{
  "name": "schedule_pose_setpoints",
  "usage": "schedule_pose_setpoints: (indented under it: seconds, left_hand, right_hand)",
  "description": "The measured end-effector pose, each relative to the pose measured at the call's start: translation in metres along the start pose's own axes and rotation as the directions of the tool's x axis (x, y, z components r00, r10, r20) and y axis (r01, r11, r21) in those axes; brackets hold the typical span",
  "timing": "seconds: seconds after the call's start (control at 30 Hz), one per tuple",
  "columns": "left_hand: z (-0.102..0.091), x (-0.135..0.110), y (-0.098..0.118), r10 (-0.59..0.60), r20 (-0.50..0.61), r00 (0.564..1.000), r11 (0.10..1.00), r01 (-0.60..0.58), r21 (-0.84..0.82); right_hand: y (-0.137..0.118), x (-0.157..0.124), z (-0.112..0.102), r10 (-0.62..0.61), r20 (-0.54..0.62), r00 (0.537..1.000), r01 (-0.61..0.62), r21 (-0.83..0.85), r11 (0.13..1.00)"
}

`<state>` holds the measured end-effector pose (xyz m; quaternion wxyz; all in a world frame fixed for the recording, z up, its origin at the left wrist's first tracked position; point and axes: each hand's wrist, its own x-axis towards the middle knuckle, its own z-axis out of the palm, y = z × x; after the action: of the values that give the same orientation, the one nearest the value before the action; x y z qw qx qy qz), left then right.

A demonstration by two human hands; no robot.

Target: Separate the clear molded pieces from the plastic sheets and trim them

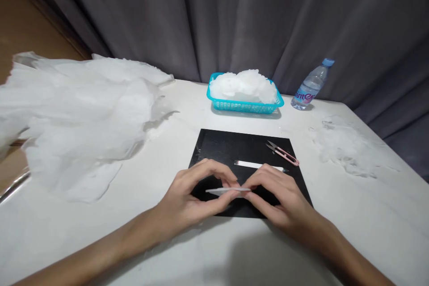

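A thin, flat white piece (219,191), seen nearly edge-on, is held above the black mat (214,145); its exact kind does not show. My left hand (201,190) pinches it between thumb and fingertips from the left. From the right, my right hand (279,192) pinches its right end, the fingertips of both hands almost meeting. Just beyond my hands a white pen (253,164) lies on the mat, its right end partly behind my right hand. Pink thread snips (284,154) rest at the mat's upper right, blades pointing left.
A large heap of white fluffy sheets (83,111) covers the table's left side. At the back stands a blue basket (248,107) filled with white material. A water bottle (310,87) is to its right. White scraps (350,147) lie at the right, and a grey curtain (234,18) hangs behind.
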<state>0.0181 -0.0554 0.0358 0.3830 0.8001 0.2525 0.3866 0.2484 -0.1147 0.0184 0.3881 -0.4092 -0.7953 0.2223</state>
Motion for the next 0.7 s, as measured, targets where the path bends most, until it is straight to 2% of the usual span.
schedule_pose_setpoints:
  seconds: [0.2, 0.33, 0.43, 0.53, 0.7]
  left_hand:
    - [-0.002, 0.002, 0.002, 0.112, 0.037, 0.993, 0.991, -0.115, 0.072]
    - [-0.002, 0.001, 0.002, 0.106, 0.042, 0.994, 0.992, -0.108, 0.065]
    - [-0.002, 0.000, 0.002, 0.044, 0.026, 0.999, 0.995, -0.046, 0.085]
    - [-0.002, -0.001, -0.001, -0.031, 0.040, 0.999, 0.990, 0.025, 0.141]
    - [-0.001, 0.001, -0.006, 0.031, 0.136, 0.990, 0.984, -0.054, 0.171]
  right_hand:
    - [0.000, 0.001, 0.002, -0.022, -0.013, 1.000, 0.022, 0.003, 1.000]
    - [-0.001, 0.001, -0.003, 0.052, 0.097, 0.994, -0.050, -0.027, 0.998]
    - [-0.002, 0.001, -0.006, 0.078, 0.160, 0.984, -0.073, -0.037, 0.997]
    - [-0.003, 0.001, -0.007, 0.059, 0.088, 0.994, -0.058, -0.013, 0.998]
    - [-0.004, 0.003, -0.007, 0.008, 0.012, 1.000, -0.009, 0.013, 1.000]
